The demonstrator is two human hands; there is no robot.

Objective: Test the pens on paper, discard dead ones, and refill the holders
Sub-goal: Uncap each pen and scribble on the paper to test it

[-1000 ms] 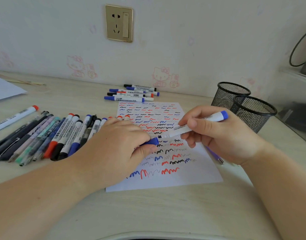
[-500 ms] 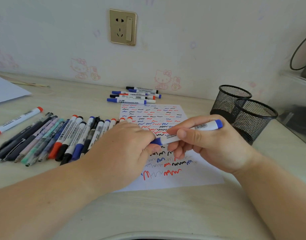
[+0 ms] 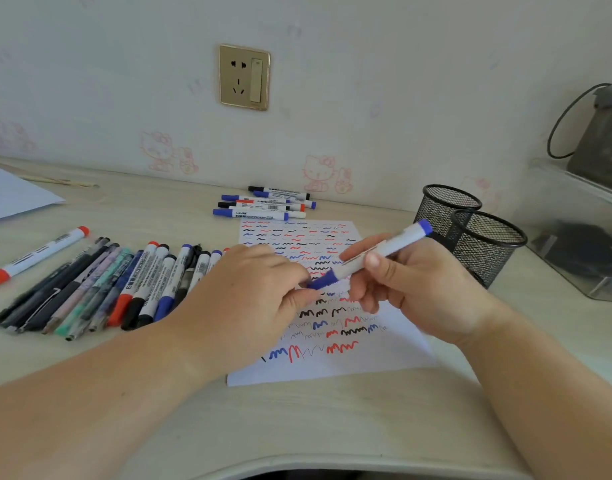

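Capping step after a test: right hand (image 3: 418, 292) grips blue marker (image 3: 377, 254) barrel above scribbled paper (image 3: 384, 362), left hand (image 3: 249, 299) pinches its blue cap (image 3: 323, 280) at the tip; next likely needs seating cap, then dropping into mesh holders (image 3: 470, 237).

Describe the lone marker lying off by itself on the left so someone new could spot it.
Start at the long row of mixed pens and markers on the pale wooden desk, left of the scribbled white test sheet. Just beyond its far-left end lies a white marker with red cap and red end, alone and apart from the row.
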